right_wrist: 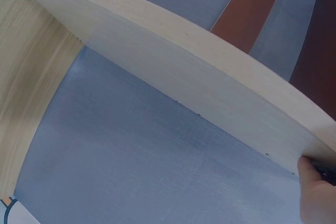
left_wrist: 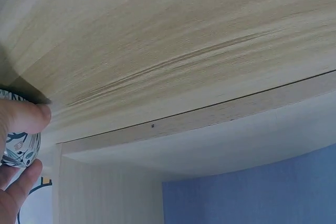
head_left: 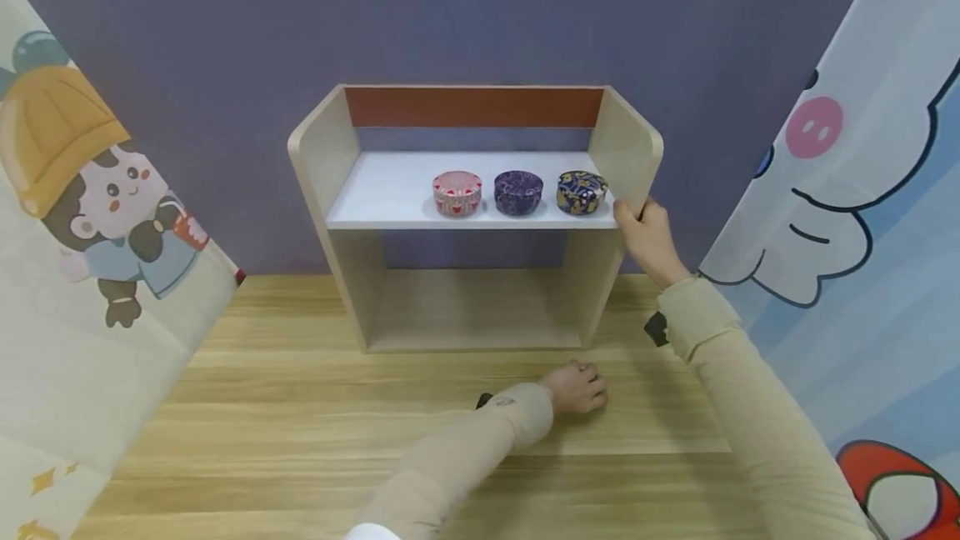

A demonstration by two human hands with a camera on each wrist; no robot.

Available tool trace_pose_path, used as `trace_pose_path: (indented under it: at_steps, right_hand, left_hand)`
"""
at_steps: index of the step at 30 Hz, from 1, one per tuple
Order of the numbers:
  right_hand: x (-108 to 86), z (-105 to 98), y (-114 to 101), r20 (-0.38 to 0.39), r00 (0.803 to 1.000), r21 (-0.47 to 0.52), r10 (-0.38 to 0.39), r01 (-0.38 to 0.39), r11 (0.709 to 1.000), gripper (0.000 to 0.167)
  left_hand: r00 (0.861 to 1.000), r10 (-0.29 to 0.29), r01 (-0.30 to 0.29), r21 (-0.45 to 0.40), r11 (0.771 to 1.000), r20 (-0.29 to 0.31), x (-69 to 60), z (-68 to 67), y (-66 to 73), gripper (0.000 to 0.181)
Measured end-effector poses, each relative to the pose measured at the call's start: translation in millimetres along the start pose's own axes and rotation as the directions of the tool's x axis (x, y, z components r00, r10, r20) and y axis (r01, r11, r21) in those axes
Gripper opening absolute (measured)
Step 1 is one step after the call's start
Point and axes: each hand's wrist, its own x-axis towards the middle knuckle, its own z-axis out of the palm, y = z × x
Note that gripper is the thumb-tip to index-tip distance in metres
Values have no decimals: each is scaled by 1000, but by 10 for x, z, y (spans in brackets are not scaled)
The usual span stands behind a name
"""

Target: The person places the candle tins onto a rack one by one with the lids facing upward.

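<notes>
My left hand [head_left: 577, 387] is low over the wooden tabletop, in front of the shelf unit's right side. In the left wrist view its thumb and fingers grip a small round tin [left_wrist: 23, 150] with a white, leaf-patterned side; in the head view the hand hides this tin. My right hand [head_left: 648, 236] holds the front edge of the right side panel [head_left: 630, 148], at the height of the white shelf [head_left: 397, 190]. Beside it on that shelf stands a navy tin with yellow flowers [head_left: 581, 192]. A purple tin [head_left: 517, 192] and a pink tin with hearts [head_left: 457, 193] stand in a row to its left.
The shelf unit's lower compartment [head_left: 476, 298] has a pale wood floor. A reddish-brown strip [head_left: 476, 107] runs across the top back. Behind rises a blue-grey backdrop [head_left: 480, 15]. Cartoon-printed curtains [head_left: 112, 215] hang at both sides of the wooden table [head_left: 262, 407].
</notes>
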Motion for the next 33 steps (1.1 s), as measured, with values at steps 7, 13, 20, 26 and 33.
trace_pose_path:
  at_steps: [7,13,20,26,33]
  right_hand:
    - [13,7,-19,2,1000,15,15,-15,1000,51]
    - [16,10,-25,-6,1000,20,17,-17,1000,51]
    - [32,19,-12,-12,1000,26,12,-12,1000,51]
    - [39,37,-2,-8,1000,23,8,-7,1000,50]
    - [28,38,8,-1,1000,36,25,-25,999,52]
  left_hand:
    - [1000,12,-12,12,1000,12,-7,4,-14,53]
    - [1000,-4,4,-39,999,-7,-25,15,-46,51]
    - [1000,-23,22,-93,995,-5,-82,22,-135,47]
    - [991,-95,86,-97,992,-92,-158,99,-181,39]
    - [945,-242,193,-220,956,-220,-312,142,-213,33]
